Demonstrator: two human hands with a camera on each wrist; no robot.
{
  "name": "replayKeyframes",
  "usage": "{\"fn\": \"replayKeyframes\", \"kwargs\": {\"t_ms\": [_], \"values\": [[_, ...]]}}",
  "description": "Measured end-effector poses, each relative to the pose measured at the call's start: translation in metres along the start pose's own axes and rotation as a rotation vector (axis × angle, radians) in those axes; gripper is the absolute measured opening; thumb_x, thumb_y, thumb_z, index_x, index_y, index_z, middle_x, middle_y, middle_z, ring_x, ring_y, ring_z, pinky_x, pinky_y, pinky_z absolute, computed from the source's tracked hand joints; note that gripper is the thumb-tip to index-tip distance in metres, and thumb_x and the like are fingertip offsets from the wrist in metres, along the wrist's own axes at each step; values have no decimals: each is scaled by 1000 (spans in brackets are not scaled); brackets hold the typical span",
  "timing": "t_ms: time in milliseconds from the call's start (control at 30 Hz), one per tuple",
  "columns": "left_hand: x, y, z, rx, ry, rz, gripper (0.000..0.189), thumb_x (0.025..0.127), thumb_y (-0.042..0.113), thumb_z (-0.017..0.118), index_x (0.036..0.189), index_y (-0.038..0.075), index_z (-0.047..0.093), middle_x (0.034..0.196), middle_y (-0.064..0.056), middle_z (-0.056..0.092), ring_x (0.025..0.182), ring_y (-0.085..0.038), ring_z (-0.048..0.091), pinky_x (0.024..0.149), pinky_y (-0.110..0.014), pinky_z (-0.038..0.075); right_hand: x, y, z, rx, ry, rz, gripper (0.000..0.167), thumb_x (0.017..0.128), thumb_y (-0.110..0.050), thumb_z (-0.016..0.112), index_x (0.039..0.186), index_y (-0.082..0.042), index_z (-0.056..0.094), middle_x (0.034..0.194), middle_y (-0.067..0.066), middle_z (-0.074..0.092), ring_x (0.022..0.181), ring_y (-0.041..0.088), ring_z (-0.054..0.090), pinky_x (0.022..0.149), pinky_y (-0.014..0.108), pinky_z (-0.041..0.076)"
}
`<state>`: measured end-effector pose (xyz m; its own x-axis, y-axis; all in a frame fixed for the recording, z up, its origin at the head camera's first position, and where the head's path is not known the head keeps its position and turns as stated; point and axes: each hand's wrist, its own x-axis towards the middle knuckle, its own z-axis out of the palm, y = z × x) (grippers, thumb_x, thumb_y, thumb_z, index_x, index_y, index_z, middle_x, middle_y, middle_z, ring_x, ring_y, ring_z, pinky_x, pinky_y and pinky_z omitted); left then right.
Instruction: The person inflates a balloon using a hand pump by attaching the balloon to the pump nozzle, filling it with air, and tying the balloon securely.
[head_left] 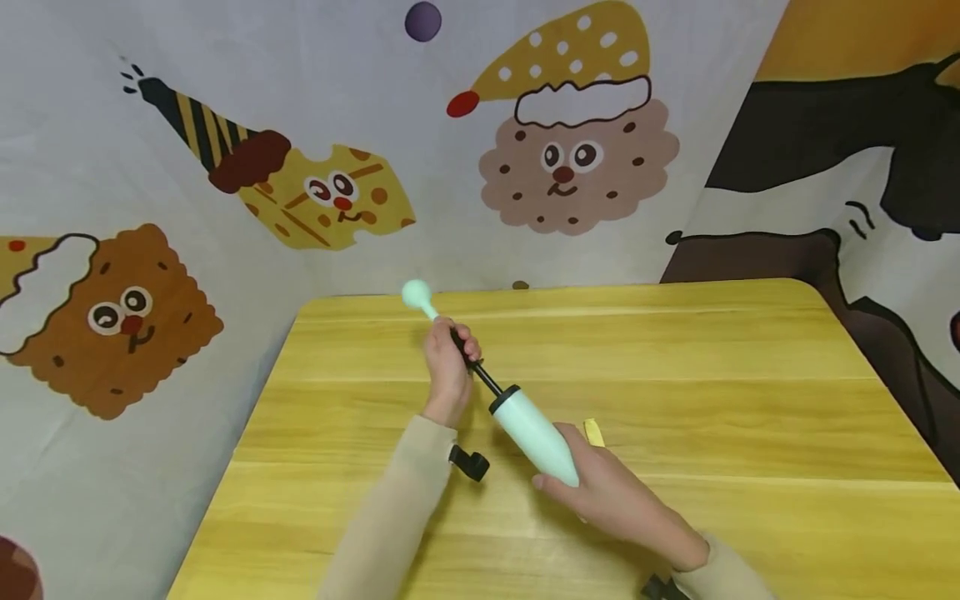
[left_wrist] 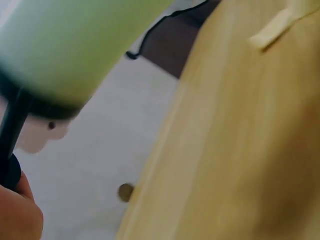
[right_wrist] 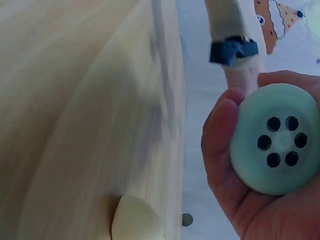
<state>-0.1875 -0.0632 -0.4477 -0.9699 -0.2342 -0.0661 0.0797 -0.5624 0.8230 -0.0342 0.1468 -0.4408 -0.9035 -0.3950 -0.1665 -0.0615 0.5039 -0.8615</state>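
Note:
A mint-green hand pump (head_left: 534,433) slants across the table, with a black collar and a thin black rod at its upper left end. My right hand (head_left: 611,487) holds the lower end of its body, fingers and thumb around it. In the right wrist view that end is a rounded disc (right_wrist: 282,142) with several dark holes. My left hand (head_left: 447,367) grips the black end piece of the rod. Past its fingers sticks out a small, round mint-green balloon (head_left: 416,293) on a narrow neck. In the left wrist view, only part of the left hand (left_wrist: 20,215) shows.
On the wooden table (head_left: 337,467) near my right hand lies a small pale yellow piece (head_left: 594,432), partly hidden in the head view. A cloth wall (head_left: 450,250) with printed cartoon biscuits stands behind the table's far edge. Each wrist carries a black mount (head_left: 470,463).

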Motion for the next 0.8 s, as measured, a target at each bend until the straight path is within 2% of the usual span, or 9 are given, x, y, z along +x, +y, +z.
{"fn": "replayKeyframes", "kwargs": {"t_ms": [167,267,500,567,700,800], "values": [[-19,-17,6,19,-38,-63,32,114,20,29,89,11,46,72,2,50,53,-6,44,48,-18,38,18,2,2,4,17,38,70,97,-36,74,149,-3,41,87,8,62,55,14,59,48,33,52],[-22,-19,7,40,-44,-74,34,115,24,29,89,11,47,72,2,51,53,-6,44,48,-18,39,26,2,2,8,15,35,70,97,-34,73,149,-1,40,86,8,62,56,15,59,48,34,53],[-4,0,5,40,-14,22,42,115,29,31,82,11,49,66,3,50,48,-5,43,44,-18,38,27,-9,4,28,38,14,73,97,-40,73,152,-5,40,95,9,63,63,16,60,51,35,54],[2,7,2,24,6,38,42,115,29,31,82,10,48,66,3,49,48,-5,43,44,-18,37,22,-11,3,-4,48,14,72,97,-40,73,152,-7,42,98,9,64,65,16,60,52,34,53],[14,19,-8,-21,53,74,41,115,30,32,83,10,47,67,2,50,48,-6,43,43,-18,37,4,-8,-1,-95,49,-35,67,97,-42,72,151,-11,45,108,6,67,79,15,61,63,32,53],[19,24,-13,-48,72,90,38,115,29,32,85,12,46,68,2,50,48,-6,44,43,-18,37,-8,-2,-4,-148,55,-69,64,97,-46,71,149,-16,47,112,1,67,87,13,60,71,32,51]]}}
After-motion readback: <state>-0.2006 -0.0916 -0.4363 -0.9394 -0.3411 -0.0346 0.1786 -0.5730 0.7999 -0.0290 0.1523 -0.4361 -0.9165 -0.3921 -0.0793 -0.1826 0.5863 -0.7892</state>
